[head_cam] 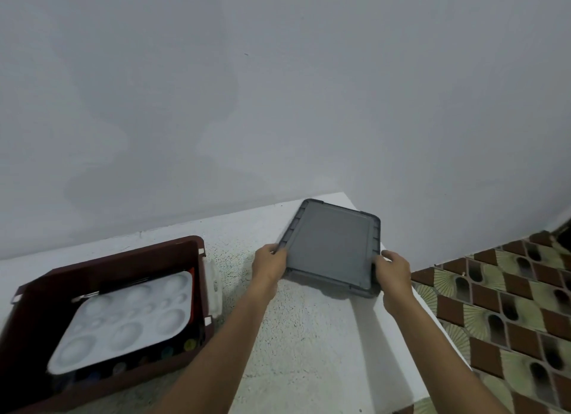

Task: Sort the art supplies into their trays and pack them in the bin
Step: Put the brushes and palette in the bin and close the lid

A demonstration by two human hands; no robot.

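Just right of the frame's centre, a flat grey rectangular plastic lid (332,250) is held over the far right corner of the white speckled tabletop (309,336). The hands are apart, one on each long edge. The left hand (268,262) pinches the left edge and the right hand (392,270) grips the right edge, both near the lid's closer end. Its broad face looks up. Its long axis seems to run away from the person toward the pale grey wall (278,89), leaning slightly left. A shadow under the near edge suggests that end is raised; whether the far end touches the tabletop cannot be told.

At lower left sits an open dark red plastic bin (123,253), well apart from the lid. Inside, a white plastic paint palette with round wells (129,318) lies aslant over blurred coloured paint pots (167,352). Brown and green patterned floor tiles (509,305) fill the lower right.

Likely risks: with both grips at one end, the far end could dip or slip. The aslant palette may also keep the lid from seating flat on the bin.
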